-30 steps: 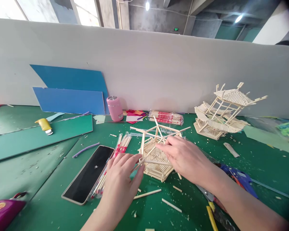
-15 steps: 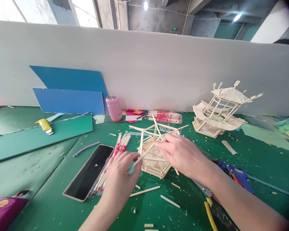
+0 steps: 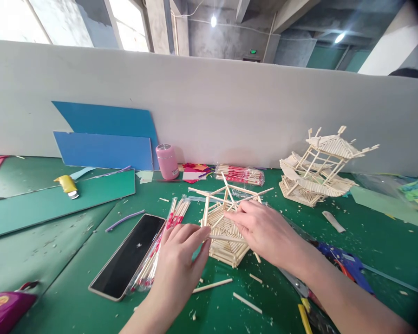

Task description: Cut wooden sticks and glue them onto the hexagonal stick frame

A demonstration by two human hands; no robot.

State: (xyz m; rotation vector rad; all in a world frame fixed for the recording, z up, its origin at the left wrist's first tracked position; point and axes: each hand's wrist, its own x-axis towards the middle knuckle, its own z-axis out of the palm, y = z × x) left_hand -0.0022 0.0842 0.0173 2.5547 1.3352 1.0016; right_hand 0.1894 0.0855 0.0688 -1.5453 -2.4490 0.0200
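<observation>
Both hands on the hexagonal stick frame, which sits on the green mat just right of centre, in front of the person.

Left hand: at 8 o'clock of the frame, fingers curled and pinched on a loose thin stick lying across the frame's near side. Fingertips touch the frame's left edge.

Right hand: comes in from 4 o'clock, lying over the frame's right side. Thumb and forefinger closed on one of the frame's upper sticks near the top centre. Upright and slanted sticks fan out above the hex base toward 12 o'clock.

Around it:
- Phone, screen dark, flat on the mat at 9 o'clock of the left hand.
- Bag of red-wrapped sticks between phone and left hand, partly under the hand.
- Second pack of sticks at 12 o'clock of the frame, near the wall.
- Pink cylinder can at 11 o'clock, upright against the white partition.
- Blue boards leaning on the partition, far 10 o'clock.
- Finished stick pavilion model at 2 o'clock, well apart, tilted.
- Cut stick pieces at 6 o'clock, just beside the frame.
- Yellow-handled tool at 5 o'clock under the right forearm, type unclear.
- Yellow object at far 10 o'clock on a green board.
</observation>
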